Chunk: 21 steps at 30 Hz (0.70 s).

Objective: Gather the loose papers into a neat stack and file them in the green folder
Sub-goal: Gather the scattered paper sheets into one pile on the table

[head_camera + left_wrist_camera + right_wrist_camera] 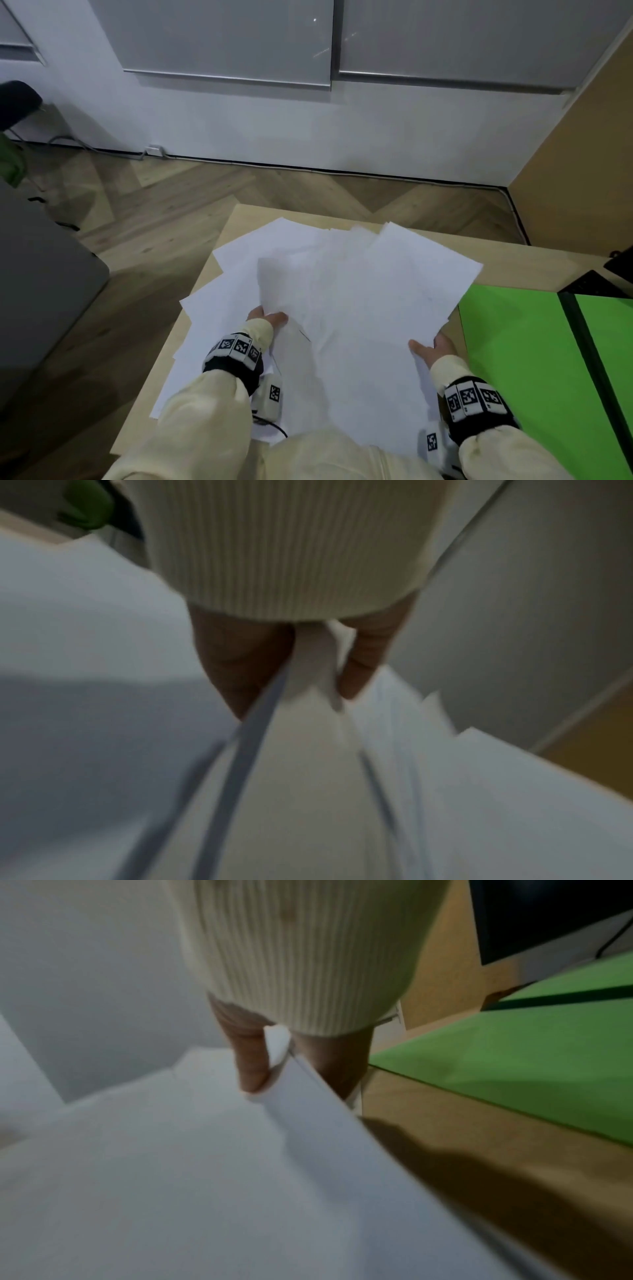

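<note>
A loose, fanned bundle of white papers (356, 308) is lifted a little off the wooden table. My left hand (269, 317) pinches its left edge, thumb on top and fingers under; the left wrist view shows the sheets (308, 723) between thumb and fingers. My right hand (433, 347) pinches the right edge, thumb on top of the papers (205, 1164). More sheets (205, 329) lie flat on the table beneath, at the left. The green folder (520, 359) lies open on the table just right of my right hand, and appears again as the green folder (514, 1053) in the right wrist view.
The wooden table (534, 263) ends at its far edge with wood floor beyond. A dark object (596, 281) sits at the far right by the folder. A grey surface (41, 284) stands to the left of the table.
</note>
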{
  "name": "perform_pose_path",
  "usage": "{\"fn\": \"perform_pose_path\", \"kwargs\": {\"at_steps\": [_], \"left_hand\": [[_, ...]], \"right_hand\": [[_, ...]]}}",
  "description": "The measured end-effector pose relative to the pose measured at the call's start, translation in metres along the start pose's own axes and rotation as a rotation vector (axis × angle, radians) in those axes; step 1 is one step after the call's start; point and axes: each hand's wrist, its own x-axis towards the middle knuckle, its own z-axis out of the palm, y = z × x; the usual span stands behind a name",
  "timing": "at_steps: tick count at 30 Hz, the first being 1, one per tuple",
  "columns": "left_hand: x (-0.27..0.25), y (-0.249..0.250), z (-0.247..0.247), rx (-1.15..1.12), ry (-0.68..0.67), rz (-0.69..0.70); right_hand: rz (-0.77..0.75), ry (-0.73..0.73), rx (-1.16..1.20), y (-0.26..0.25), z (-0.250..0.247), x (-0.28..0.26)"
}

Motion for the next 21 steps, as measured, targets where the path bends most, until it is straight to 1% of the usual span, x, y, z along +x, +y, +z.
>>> {"fn": "perform_pose_path", "kwargs": {"at_steps": [2,3,5,6,8,9,11,12,13,14,15,17,18,19,20,21], "left_hand": [[0.007,-0.009,-0.006,-0.117,0.101,-0.014],[0.011,-0.016,-0.009,-0.146,0.112,-0.006],[0.011,-0.026,-0.013,-0.137,0.069,0.025],[0.01,-0.031,-0.014,-0.096,0.036,0.052],[0.002,-0.034,-0.01,0.122,-0.075,0.102],[-0.005,-0.034,-0.005,0.265,-0.144,0.115],[-0.019,-0.031,0.005,0.516,-0.263,0.147],[-0.024,-0.029,0.01,0.591,-0.284,0.164],[-0.027,-0.027,0.014,0.636,-0.293,0.177],[-0.028,-0.026,0.018,0.65,-0.295,0.189],[-0.029,-0.024,0.019,0.61,-0.286,0.197],[-0.029,-0.019,0.017,0.437,-0.235,0.198],[-0.028,-0.017,0.014,0.335,-0.208,0.192],[-0.028,-0.015,0.01,0.247,-0.197,0.187],[-0.027,-0.013,0.006,0.197,-0.199,0.191],[-0.027,-0.012,0.004,0.173,-0.211,0.209]], "right_hand": [[0.015,0.014,0.01,0.004,0.0,0.006],[0.033,0.023,0.0,0.004,-0.002,0.008],[0.079,0.069,0.009,0.008,-0.008,0.012],[0.083,0.078,0.066,0.009,-0.013,0.012],[0.047,0.024,0.247,0.016,-0.017,0.015],[0.079,-0.013,0.284,0.02,-0.017,0.017],[0.134,-0.092,0.255,0.018,-0.008,0.009],[0.12,-0.055,0.213,0.018,-0.004,0.006],[0.104,0.014,0.162,0.016,-0.002,0.003],[0.1,0.047,0.163,0.016,-0.003,0.004],[0.123,0.052,0.208,0.014,-0.006,0.003],[0.177,0.097,0.342,0.007,-0.014,-0.001],[0.161,0.102,0.361,0.005,-0.016,-0.003],[0.092,0.031,0.377,0.008,-0.018,-0.003],[-0.012,-0.058,0.403,0.013,-0.02,-0.002],[-0.057,-0.081,0.407,0.022,-0.025,0.003]]}}
